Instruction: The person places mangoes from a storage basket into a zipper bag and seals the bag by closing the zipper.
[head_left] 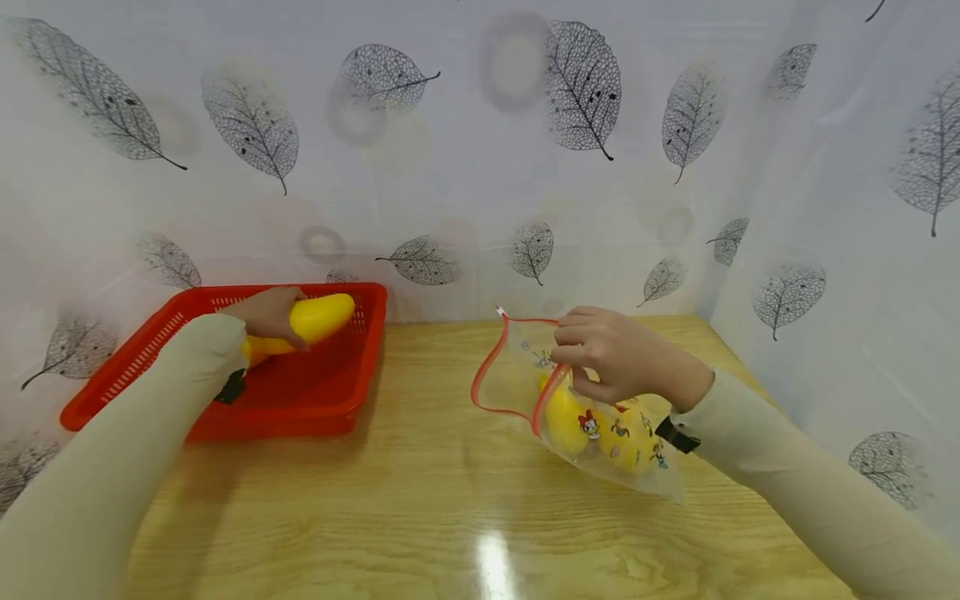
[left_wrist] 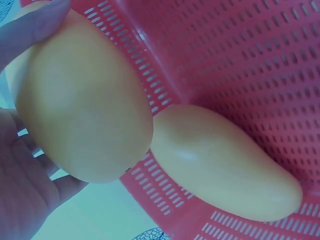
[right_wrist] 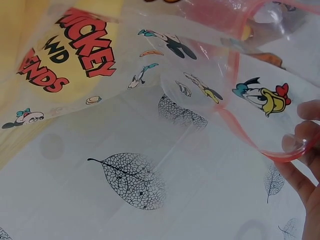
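Observation:
My left hand grips a smooth yellow mango over the red plastic basket. In the left wrist view the thumb lies on top of this mango, the other fingers behind it. A second yellow mango lies inside the basket, beside the held one. On the right, my right hand pinches the red-edged rim of a clear zip bag printed with cartoon figures. The bag's mouth stands open toward the left. Yellow fruit shows through the bag's side; how many is hard to tell.
Both stand on a wood-grain table, the basket at the left and the bag at the right. A pale leaf-printed curtain closes off the back and the right side. A red zip slider sits at the rim's far corner.

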